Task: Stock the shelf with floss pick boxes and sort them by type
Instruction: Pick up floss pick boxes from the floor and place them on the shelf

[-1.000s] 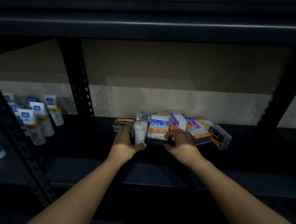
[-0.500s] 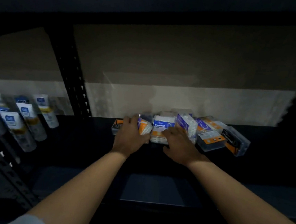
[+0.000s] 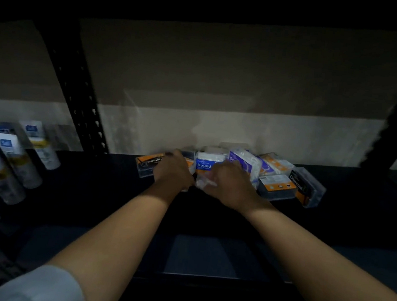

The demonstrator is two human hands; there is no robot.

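On the dark metal shelf [image 3: 96, 189], both hands' grips pinch small clear plastic floss pick boxes [image 3: 206, 167]: left hand [image 3: 172, 172], right hand [image 3: 231, 186]; light, rigid, slick, best held by opposite sides.

We read "Round" in white on the blue label of the middle box [image 3: 205, 166]. "Charcoal" stands on the black-and-orange box at far right [image 3: 304, 188], and upside down on the far-left box [image 3: 148, 163]; the tubes' [image 3: 6, 146] blue logos are too blurred for us.
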